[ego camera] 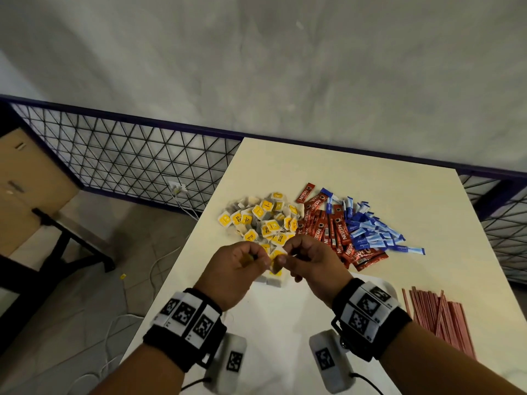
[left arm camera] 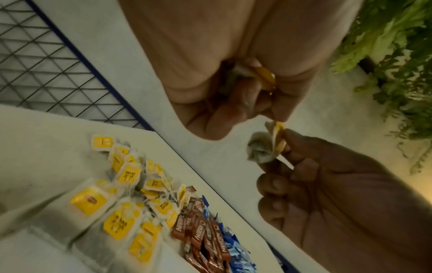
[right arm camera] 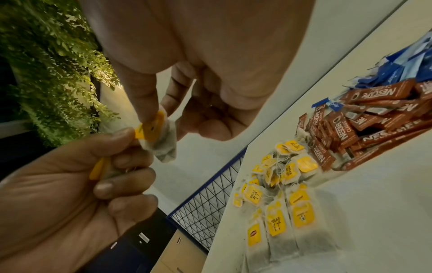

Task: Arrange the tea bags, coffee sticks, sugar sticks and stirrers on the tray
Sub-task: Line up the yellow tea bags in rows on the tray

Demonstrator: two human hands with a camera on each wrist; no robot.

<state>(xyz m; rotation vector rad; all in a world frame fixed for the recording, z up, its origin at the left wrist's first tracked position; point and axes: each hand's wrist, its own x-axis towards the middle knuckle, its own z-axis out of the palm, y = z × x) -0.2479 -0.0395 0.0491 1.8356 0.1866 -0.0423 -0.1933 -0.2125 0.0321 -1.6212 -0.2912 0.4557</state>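
The right hand [ego camera: 310, 260] is pinching a tea bag [right arm camera: 161, 136] by its yellow tag between thumb and forefinger, the other fingers curled loosely in. The left hand [ego camera: 236, 266] is closing its fingers round a second tea bag [left arm camera: 243, 73], and its thumb tip is touching the tag of the first; both hands are meeting in the air above the near edge of the tea bag pile [ego camera: 262, 220]. A few tea bags are lying side by side in a row [right arm camera: 285, 227] on the white tray [ego camera: 285, 323] just under the hands. Beyond, on the table [ego camera: 427, 195], the pile is touching the heap of red coffee sticks [ego camera: 336, 226], which is running into the blue sugar sticks [ego camera: 373, 232]. The red stirrers [ego camera: 445, 317] are lying to the right of the tray.
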